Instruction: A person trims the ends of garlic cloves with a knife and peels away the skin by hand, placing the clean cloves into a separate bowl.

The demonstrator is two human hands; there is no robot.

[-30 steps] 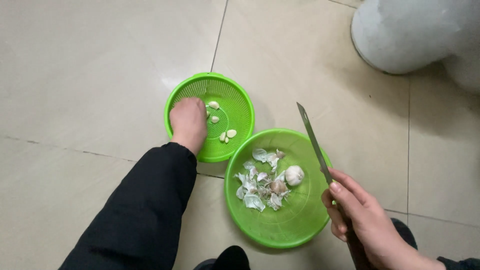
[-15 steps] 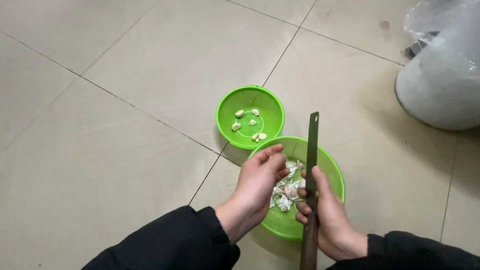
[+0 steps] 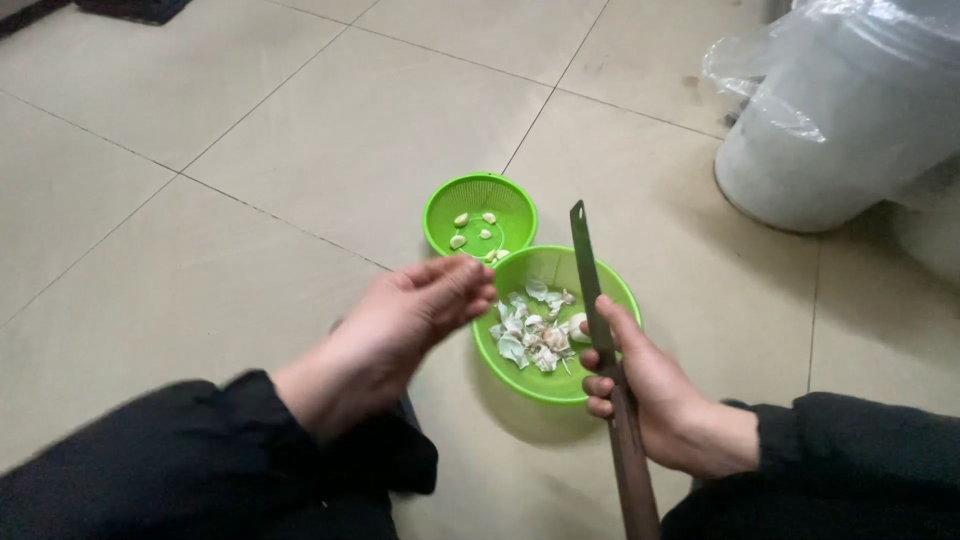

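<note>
A long knife (image 3: 598, 330) is gripped by its handle in the closed right hand (image 3: 660, 400), its blade lying across the near green basket (image 3: 610, 290) of garlic skins (image 3: 530, 335). The left hand (image 3: 400, 320) is held half open, palm up, just left of that basket; whether anything is pinched cannot be told. Peeled cloves (image 3: 475, 230) lie in the smaller green basket (image 3: 450, 200), touching the near basket's far rim.

Two bright green baskets (image 3: 480, 205), pale beige floor (image 3: 250, 150).
</note>
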